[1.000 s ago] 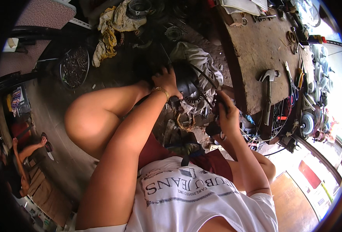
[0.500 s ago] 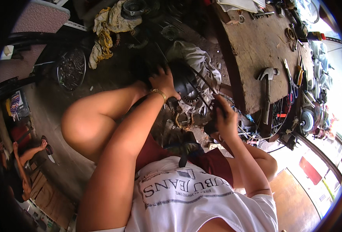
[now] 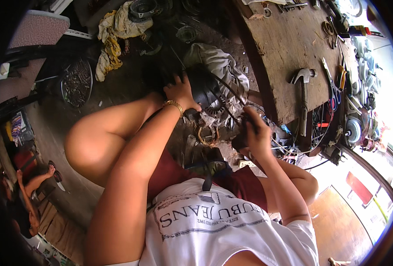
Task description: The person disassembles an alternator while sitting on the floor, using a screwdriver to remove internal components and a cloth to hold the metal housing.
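My left hand (image 3: 179,94) presses down on a black rounded housing (image 3: 204,88), its fingers curled over the near left side and the thumb pointing right. The housing looks like part of a motor, with a slotted ring at its right end. My right hand (image 3: 257,133) is closed round the dark handle of what looks like a hacksaw (image 3: 230,92). Two long thin dark bars run from that hand up and left across the housing. Where they meet it is too dark to make out. A crumpled grey cloth (image 3: 221,60) lies just behind the housing.
At right stands a wooden bench (image 3: 285,57) bearing a claw hammer (image 3: 304,82) and scissors (image 3: 334,95). A bowl of small metal parts (image 3: 76,82) sits at left. Beyond is a yellowish rag (image 3: 110,55). Another person's arm (image 3: 27,190) shows at far left.
The whole view has shifted slightly, so the bench and floor items sit a little further left and higher. My left hand stays on the housing; my right hand keeps its grip, slightly nearer me.
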`<action>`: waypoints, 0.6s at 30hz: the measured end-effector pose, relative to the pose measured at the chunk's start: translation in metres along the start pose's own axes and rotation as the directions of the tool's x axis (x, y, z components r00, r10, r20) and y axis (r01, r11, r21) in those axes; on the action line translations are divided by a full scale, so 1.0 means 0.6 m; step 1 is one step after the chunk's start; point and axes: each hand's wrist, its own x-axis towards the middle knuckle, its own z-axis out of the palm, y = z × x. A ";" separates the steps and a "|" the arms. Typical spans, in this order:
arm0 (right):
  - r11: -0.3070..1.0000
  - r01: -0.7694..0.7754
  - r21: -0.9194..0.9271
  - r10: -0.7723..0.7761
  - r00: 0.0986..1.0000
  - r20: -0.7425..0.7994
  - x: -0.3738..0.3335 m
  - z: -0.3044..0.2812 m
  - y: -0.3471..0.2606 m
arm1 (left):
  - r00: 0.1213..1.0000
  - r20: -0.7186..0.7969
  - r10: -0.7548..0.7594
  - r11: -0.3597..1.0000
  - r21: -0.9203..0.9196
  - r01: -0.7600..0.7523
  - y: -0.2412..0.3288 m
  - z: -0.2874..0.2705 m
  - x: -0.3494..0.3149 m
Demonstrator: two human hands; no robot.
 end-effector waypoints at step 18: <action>0.998 -0.040 0.053 0.041 0.999 -0.014 0.086 0.099 0.030 | 1.000 0.018 0.013 1.000 0.029 -0.013 0.017 0.001 0.003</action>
